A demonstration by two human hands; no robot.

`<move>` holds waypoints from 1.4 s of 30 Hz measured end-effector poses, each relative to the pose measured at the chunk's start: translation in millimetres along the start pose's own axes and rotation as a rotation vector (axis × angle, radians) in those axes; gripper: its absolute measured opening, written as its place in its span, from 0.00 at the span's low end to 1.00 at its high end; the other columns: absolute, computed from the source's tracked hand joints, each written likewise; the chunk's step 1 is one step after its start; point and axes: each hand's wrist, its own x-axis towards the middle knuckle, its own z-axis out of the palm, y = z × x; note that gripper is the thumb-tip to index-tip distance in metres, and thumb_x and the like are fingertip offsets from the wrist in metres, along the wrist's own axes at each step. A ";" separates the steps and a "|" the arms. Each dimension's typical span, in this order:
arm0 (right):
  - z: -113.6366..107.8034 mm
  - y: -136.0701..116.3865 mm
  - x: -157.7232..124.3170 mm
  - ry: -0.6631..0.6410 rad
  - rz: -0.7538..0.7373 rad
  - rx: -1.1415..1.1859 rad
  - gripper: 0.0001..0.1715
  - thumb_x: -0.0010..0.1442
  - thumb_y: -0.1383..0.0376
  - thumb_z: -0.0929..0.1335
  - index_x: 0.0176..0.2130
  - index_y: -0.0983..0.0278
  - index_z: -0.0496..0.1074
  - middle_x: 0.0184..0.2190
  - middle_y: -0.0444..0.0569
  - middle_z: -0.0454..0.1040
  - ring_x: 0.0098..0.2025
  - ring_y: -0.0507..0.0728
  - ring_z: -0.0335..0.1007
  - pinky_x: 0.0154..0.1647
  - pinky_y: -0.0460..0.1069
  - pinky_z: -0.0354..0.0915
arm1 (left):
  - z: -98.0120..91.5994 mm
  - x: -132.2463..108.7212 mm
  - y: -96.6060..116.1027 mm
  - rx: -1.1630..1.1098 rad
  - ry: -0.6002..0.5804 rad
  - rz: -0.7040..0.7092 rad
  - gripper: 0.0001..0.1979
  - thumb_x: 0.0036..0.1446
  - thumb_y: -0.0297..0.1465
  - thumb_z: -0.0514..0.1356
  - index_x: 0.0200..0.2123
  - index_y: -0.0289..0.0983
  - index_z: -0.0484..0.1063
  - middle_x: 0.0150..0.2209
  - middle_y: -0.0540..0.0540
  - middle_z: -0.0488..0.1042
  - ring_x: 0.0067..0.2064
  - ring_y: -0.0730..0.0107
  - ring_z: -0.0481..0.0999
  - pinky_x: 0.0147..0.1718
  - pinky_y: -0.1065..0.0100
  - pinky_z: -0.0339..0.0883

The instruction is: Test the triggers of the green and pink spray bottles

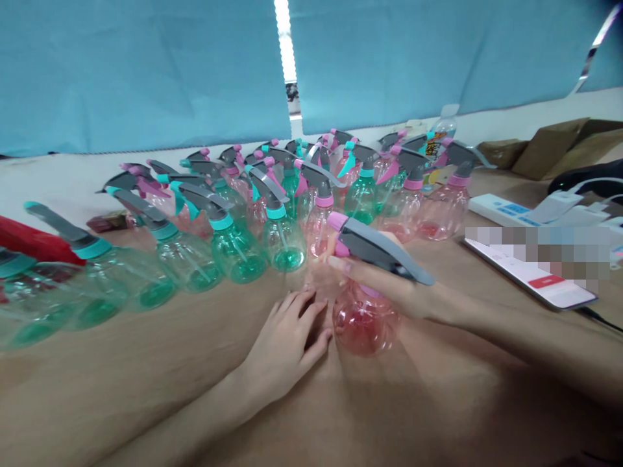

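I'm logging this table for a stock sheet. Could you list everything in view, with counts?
Held spray bottle: 1, pink, centre front
Green spray bottles: at least six, green, front row and behind
Other pink spray bottles: at least three, pink, behind
Drink bottle: 1, clear, back right
Phone: 1, pale screen, right
Power strip: 1, white, right, chargers plugged in
Packages: at least two, brown, back right
Unclear item: 1, red, left edge
Sheeting: blue, background
Table: 1, brown, underneath
Left hand: 1, bare, on table
Right hand: 1, bare, gripping held bottle
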 end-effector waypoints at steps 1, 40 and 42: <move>0.8 1.2 0.4 -0.004 0.001 0.035 0.09 0.64 0.60 0.64 0.32 0.61 0.64 0.23 0.37 0.59 0.24 0.48 0.53 0.25 0.45 0.53 | 0.0 -0.1 0.1 -0.001 -0.001 0.000 0.15 0.63 0.33 0.56 0.52 0.35 0.68 0.57 0.36 0.66 0.58 0.49 0.63 0.53 0.49 0.61; -5.0 -2.0 -7.1 -0.003 0.088 -0.068 0.15 0.55 0.55 0.71 0.36 0.59 0.67 0.26 0.38 0.62 0.24 0.49 0.53 0.23 0.45 0.54 | 0.6 -0.4 0.2 0.001 0.022 0.001 0.13 0.63 0.33 0.56 0.50 0.37 0.68 0.56 0.37 0.67 0.58 0.49 0.64 0.52 0.49 0.62; -6.5 -0.3 -11.9 0.009 0.062 -0.140 0.17 0.53 0.55 0.72 0.39 0.58 0.67 0.28 0.40 0.63 0.27 0.51 0.57 0.27 0.47 0.59 | 0.6 -0.2 0.4 0.000 0.015 0.006 0.13 0.63 0.33 0.56 0.50 0.37 0.68 0.56 0.37 0.67 0.58 0.49 0.64 0.52 0.49 0.62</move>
